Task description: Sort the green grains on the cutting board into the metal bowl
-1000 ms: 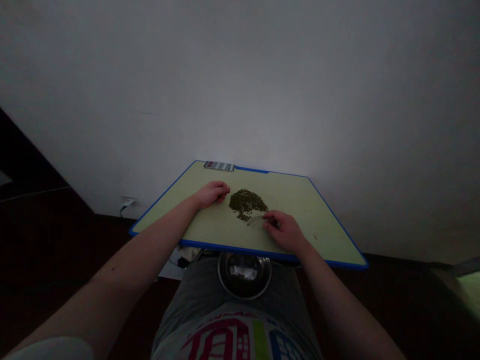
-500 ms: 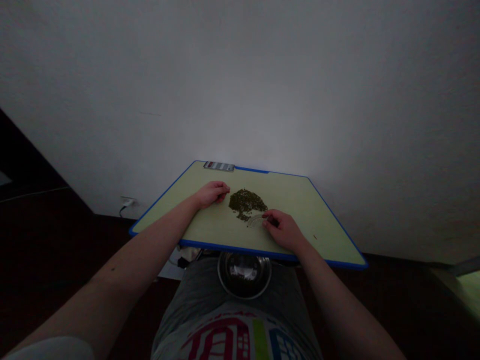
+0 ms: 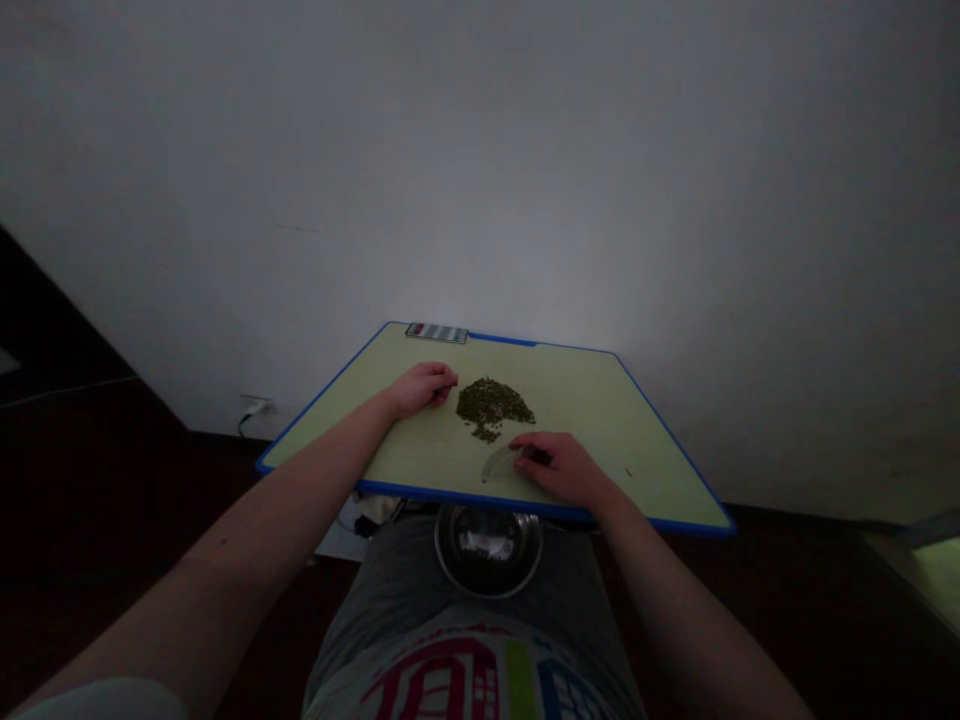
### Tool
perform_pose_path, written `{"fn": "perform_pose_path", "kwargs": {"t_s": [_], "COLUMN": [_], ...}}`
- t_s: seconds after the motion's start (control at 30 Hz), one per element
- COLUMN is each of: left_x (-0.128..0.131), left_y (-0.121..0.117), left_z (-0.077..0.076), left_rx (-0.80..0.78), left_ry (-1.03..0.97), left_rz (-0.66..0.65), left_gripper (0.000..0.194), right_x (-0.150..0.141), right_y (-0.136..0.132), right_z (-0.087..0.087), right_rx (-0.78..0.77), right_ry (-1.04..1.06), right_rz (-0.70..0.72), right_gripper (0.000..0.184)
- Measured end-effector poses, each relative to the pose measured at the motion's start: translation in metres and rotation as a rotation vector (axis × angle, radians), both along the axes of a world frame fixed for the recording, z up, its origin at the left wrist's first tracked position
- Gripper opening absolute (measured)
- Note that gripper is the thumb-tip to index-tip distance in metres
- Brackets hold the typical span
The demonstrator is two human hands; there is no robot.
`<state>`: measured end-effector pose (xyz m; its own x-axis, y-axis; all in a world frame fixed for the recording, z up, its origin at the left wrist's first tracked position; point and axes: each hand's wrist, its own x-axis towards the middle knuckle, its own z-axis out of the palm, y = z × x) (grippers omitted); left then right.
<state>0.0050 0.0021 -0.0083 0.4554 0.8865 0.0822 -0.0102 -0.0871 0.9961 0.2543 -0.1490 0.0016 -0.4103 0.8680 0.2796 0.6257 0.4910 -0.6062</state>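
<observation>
A pile of small greenish-brown beans [image 3: 491,402] lies on the pale yellow board top of a table [image 3: 585,390], with a few loose ones at its near edge. My right hand [image 3: 559,465] grips a clear protractor [image 3: 495,463] by one end; the curved part lies low over the board, below the pile. A single dark speck sits by the protractor's left tip. Left of the pile rests my left hand [image 3: 426,388], fingers curled and closed, tips beside the beans. Whatever may be between those fingers is hidden.
A metal bowl [image 3: 489,580] sits on my lap under the board's blue near edge. A flat striped grey item [image 3: 437,333] lies at the far left edge. A small brown bit [image 3: 629,472] is on the right side. Behind the board stands a wall [image 3: 480,180].
My right hand has drawn the protractor toward me and slightly left, away from the pile, and a speck moved with it. My left hand has stayed in place.
</observation>
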Motion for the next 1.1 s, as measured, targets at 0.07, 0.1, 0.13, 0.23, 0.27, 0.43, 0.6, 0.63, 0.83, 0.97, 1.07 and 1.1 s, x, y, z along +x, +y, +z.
{"fn": "perform_pose_path", "kwargs": {"t_s": [0.07,0.1,0.13,0.23,0.27,0.43,0.6,0.63,0.83,0.97,1.07,1.1], "left_x": [-0.0002,-0.0002,-0.0001,0.0004,0.0007,0.0013,0.0005,0.0003,-0.0005,-0.0001,0.0001,0.0000], "left_y": [0.0001,0.0001,0.0001,-0.0003,-0.0006,-0.0027,-0.0015,-0.0008,0.0008,-0.0006,-0.0006,-0.0005], "left_z": [-0.0005,-0.0007,-0.0007,-0.0003,0.0000,0.0027,0.0018,0.0011,-0.0008,0.0007,0.0006,0.0003], "left_rx": [0.008,0.011,0.012,0.004,-0.001,-0.016,0.008,0.008,0.018,0.004,-0.001,0.000], "left_ry": [-0.009,-0.010,-0.010,-0.011,-0.013,-0.014,0.001,0.003,0.011,0.022,0.016,0.013], "left_rz": [-0.008,-0.011,-0.013,-0.008,-0.003,0.005,0.000,0.001,-0.003,0.004,0.008,0.008], "left_gripper": [0.016,0.016,0.016,0.016,0.016,0.016,0.016,0.016,0.017,0.018,0.018,0.018], "right_x": [0.0000,-0.0001,-0.0002,0.0000,0.0002,0.0015,0.0017,0.0017,0.0025,0.0033,0.0035,0.0035], "right_y": [-0.0010,-0.0017,-0.0023,-0.0039,-0.0042,-0.0052,-0.0063,-0.0064,-0.0057,-0.0051,-0.0049,-0.0049], "right_z": [0.0005,0.0009,0.0015,0.0028,0.0031,0.0036,0.0043,0.0042,0.0021,0.0010,0.0006,0.0003], "right_rx": [-0.009,-0.018,-0.028,-0.047,-0.052,-0.075,-0.094,-0.095,-0.096,-0.100,-0.087,-0.082], "right_ry": [0.001,0.002,0.005,0.019,0.023,0.027,0.049,0.052,0.065,0.073,0.077,0.077], "right_rz": [0.026,0.038,0.046,0.066,0.071,0.082,0.080,0.082,0.079,0.086,0.083,0.077], "right_gripper": [0.028,0.028,0.027,0.026,0.026,0.026,0.025,0.025,0.024,0.024,0.024,0.024]}}
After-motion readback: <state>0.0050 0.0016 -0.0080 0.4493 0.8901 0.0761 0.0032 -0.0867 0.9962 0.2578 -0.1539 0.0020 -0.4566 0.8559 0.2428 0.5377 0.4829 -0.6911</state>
